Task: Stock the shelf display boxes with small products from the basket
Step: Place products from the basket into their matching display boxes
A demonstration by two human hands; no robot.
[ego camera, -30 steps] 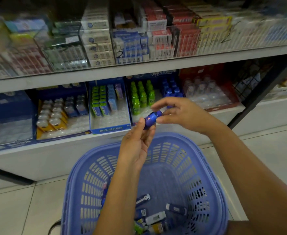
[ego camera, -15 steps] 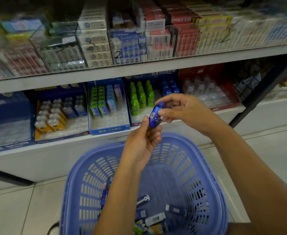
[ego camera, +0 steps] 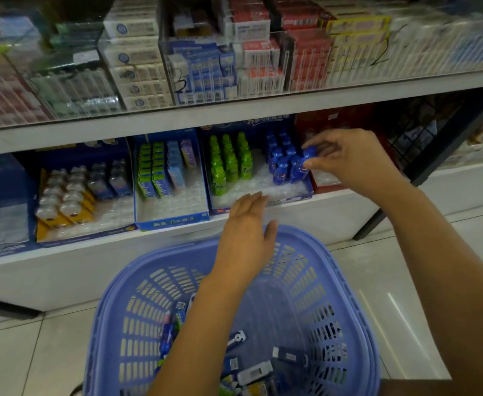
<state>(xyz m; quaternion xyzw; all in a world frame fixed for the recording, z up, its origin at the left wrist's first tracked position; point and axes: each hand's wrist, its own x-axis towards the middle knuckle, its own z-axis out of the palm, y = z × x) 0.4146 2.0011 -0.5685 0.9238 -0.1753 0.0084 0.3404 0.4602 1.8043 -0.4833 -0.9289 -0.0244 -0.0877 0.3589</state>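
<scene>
My right hand (ego camera: 348, 160) grips a small blue bottle (ego camera: 306, 158) by its top, at the right end of the blue bottles (ego camera: 280, 164) inside the blue display box (ego camera: 263, 200) on the lower shelf. Green bottles (ego camera: 228, 164) fill the left side of that box. My left hand (ego camera: 246, 238) hovers flat and empty over the far rim of the purple basket (ego camera: 346, 281). Several small products (ego camera: 257, 372) lie in the basket's bottom, partly hidden by my left forearm.
A box of green and blue packets (ego camera: 163, 172) and a box of clear bottles (ego camera: 71, 190) stand to the left. A red display box (ego camera: 334, 124) sits behind my right hand. The upper shelf (ego camera: 234, 110) holds stacked cartons. A black wire rack (ego camera: 423, 132) stands at right.
My left hand let go of the blue bottle and dropped toward the basket. My right hand carried the bottle up and right into the display box.
</scene>
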